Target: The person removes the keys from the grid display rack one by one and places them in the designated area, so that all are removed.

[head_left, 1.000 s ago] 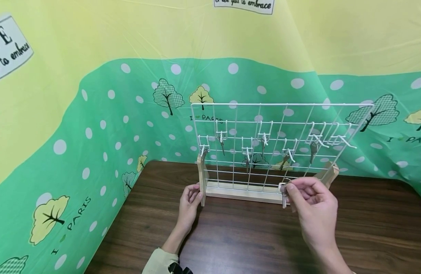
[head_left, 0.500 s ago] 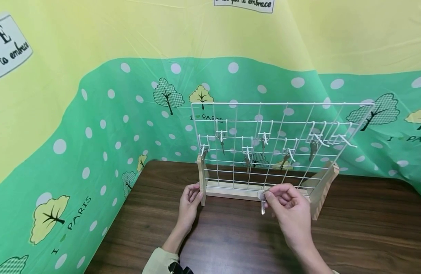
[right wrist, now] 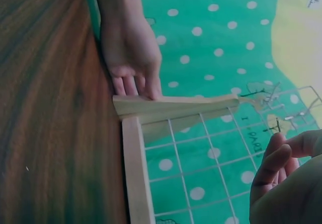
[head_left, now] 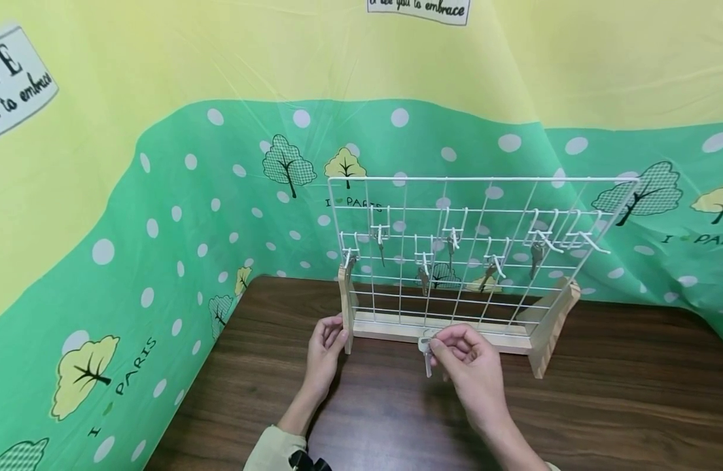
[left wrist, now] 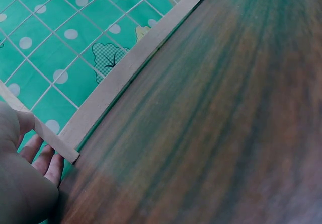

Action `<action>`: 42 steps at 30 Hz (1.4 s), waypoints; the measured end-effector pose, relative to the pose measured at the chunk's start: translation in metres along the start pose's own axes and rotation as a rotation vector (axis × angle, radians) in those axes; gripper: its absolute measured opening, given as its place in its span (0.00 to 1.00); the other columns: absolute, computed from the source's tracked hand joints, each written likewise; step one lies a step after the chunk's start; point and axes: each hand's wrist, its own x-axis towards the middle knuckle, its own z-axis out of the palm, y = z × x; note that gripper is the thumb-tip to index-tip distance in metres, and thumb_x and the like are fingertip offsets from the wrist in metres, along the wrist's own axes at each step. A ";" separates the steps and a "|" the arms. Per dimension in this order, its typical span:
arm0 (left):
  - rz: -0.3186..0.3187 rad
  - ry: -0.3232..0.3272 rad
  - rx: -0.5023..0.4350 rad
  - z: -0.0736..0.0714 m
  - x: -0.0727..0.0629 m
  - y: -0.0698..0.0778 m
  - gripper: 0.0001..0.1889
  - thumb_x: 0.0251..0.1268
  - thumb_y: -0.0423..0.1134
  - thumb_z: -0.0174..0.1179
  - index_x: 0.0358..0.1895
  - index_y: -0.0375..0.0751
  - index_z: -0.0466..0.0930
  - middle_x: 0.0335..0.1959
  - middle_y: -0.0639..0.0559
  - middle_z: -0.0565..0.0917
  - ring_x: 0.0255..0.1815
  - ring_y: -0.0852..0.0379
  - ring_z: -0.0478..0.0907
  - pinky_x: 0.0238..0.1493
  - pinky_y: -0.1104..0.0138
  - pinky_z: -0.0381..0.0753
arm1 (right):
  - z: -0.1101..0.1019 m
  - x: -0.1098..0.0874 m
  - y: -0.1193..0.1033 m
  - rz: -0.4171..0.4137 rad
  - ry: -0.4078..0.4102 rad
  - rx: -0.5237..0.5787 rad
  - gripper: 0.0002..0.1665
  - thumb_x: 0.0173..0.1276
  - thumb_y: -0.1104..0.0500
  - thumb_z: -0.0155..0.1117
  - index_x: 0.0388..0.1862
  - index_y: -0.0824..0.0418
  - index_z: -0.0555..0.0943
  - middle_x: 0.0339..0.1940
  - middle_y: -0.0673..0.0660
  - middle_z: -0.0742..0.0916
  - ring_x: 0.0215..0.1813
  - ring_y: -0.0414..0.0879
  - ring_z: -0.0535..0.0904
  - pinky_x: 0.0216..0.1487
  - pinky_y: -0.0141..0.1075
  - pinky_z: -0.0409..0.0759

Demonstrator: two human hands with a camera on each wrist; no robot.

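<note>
In the head view, my right hand pinches a silver key between thumb and fingers, with its blade pointing down. It is low in front of the wire grid rack, near the wooden base bar. The right wrist view shows the same hand from behind, the key mostly hidden. My left hand rests against the outer face of the rack's left wooden side panel. In the left wrist view, its thumb and fingertips touch that panel.
Several white hooks hang on the grid, and most carry keys such as one key. One hook at the far right has no key. The dark wooden table reaches a green and yellow cloth backdrop.
My right hand has moved left and slightly down with the key, from near the rack's right side to its middle, uncovering the right wooden panel. My left hand has stayed in place.
</note>
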 end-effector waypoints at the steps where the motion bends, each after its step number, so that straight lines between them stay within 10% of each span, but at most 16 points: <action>1: 0.001 0.000 0.001 0.000 0.000 0.000 0.16 0.81 0.23 0.59 0.63 0.16 0.70 0.70 0.27 0.79 0.71 0.52 0.78 0.70 0.74 0.78 | 0.001 0.000 0.001 0.009 -0.005 0.002 0.06 0.74 0.75 0.70 0.44 0.77 0.80 0.28 0.53 0.90 0.26 0.41 0.84 0.20 0.30 0.76; 27: -0.017 0.003 -0.002 0.000 0.000 0.001 0.15 0.82 0.24 0.60 0.63 0.17 0.70 0.70 0.29 0.79 0.75 0.42 0.76 0.70 0.74 0.78 | 0.035 -0.009 0.044 0.164 -0.096 -0.039 0.07 0.69 0.76 0.72 0.43 0.72 0.83 0.31 0.58 0.88 0.25 0.45 0.83 0.21 0.28 0.75; 42: -0.001 0.006 0.017 0.000 -0.001 0.001 0.15 0.82 0.24 0.60 0.62 0.17 0.71 0.70 0.28 0.79 0.70 0.55 0.78 0.72 0.74 0.77 | 0.053 -0.014 0.066 0.231 -0.134 -0.028 0.07 0.67 0.77 0.71 0.41 0.71 0.83 0.29 0.57 0.87 0.26 0.43 0.82 0.22 0.27 0.74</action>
